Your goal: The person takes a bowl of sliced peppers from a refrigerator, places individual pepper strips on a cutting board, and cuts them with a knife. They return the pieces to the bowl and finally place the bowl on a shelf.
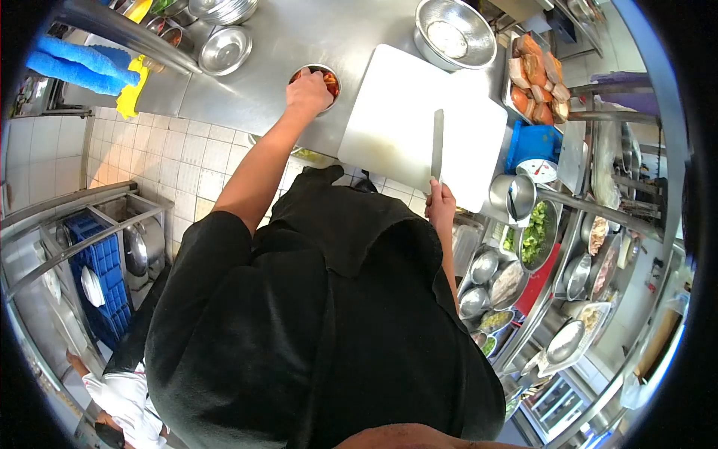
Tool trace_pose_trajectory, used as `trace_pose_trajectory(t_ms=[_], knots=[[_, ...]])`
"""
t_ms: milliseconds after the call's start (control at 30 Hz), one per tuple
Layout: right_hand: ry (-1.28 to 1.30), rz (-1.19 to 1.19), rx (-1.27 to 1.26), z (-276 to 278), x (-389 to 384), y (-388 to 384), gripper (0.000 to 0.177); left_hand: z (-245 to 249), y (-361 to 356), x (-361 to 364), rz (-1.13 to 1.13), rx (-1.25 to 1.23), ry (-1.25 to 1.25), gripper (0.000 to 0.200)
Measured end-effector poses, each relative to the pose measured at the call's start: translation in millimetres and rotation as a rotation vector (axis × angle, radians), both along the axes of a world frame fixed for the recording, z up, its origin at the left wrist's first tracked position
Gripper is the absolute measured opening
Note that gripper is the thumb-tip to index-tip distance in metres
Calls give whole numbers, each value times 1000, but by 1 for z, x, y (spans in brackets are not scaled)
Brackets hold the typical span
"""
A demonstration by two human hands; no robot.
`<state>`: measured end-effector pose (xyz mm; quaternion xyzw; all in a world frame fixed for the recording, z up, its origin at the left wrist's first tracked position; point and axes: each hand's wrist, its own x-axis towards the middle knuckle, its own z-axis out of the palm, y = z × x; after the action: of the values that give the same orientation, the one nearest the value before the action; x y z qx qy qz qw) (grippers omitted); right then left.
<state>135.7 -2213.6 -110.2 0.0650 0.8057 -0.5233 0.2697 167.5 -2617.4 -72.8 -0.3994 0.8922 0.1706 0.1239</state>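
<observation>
My left hand (309, 93) reaches down into a small round metal bowl (336, 78) of red-orange cut pieces (327, 78). Its fingers are curled in among the pieces, with the tips hidden, so what they grip is not visible. My right hand (440, 200) is closed around the handle of a kitchen knife (437, 146). The long straight blade points away from me, over a large white cutting board (389, 105). No food pieces show on the board; a faint yellowish stain marks its surface.
Behind the board is a large metal bowl (455, 34). A tray of meat chunks (535, 75), a blue scale (532, 146) and a pan of green vegetables (537, 236) line the right side. Metal dishes (225, 51) stand left. A person in white (123, 408) is behind at lower left.
</observation>
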Motion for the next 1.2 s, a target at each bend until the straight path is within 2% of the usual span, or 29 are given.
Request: trace_pose_trajectory(t_ms=[267, 400, 767, 867, 1200], knots=[[33, 66, 24, -13, 3, 1, 35, 1, 0, -9, 70, 52, -22, 47], [84, 86, 47, -13, 7, -3, 36, -1, -1, -7, 25, 38, -14, 44], [-64, 34, -41, 6, -8, 1, 36, -7, -8, -10, -13, 60, -2, 44], [-80, 31, -52, 7, -12, 0, 36, 5, -6, -16, -42, 52, -59, 43], [-66, 22, -62, 1, -15, 4, 36, 0, -19, -1, -22, 107, 215, 51]])
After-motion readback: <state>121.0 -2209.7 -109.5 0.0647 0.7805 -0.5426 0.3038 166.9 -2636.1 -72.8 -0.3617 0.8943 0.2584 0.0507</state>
